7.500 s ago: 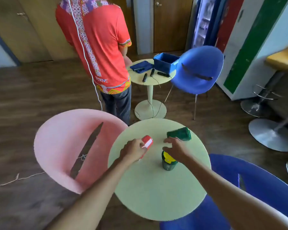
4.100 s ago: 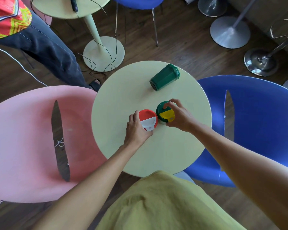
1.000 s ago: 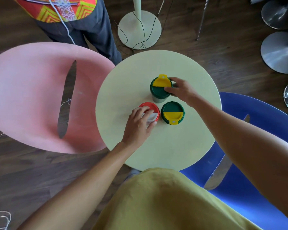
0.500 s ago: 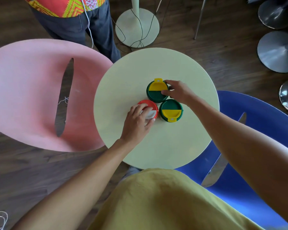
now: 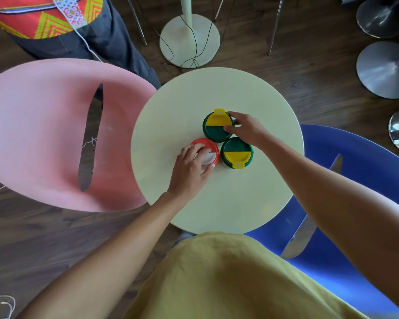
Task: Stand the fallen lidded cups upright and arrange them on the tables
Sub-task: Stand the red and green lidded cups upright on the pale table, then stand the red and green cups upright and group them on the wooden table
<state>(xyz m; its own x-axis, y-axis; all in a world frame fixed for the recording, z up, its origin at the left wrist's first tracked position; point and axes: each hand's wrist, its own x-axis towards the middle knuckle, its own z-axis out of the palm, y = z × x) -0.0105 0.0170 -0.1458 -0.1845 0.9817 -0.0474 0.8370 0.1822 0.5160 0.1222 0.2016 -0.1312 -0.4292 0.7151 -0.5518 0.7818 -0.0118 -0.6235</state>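
Observation:
Three lidded cups stand upright and close together in the middle of the round pale-yellow table. The far green cup has a yellow lid flap, and my right hand grips its right side. A second green cup with a yellow flap stands nearer, untouched. To its left is the red cup with a white flap, and my left hand is wrapped around its near-left side, covering part of the lid.
A pink chair stands left of the table and a blue chair to its right. Another person stands at the far left. A second table's base with cables and several metal stool bases lie beyond.
My right hand has stood the fallen green cup upright and slid it in against the other two. My left hand has stayed on the red cup.

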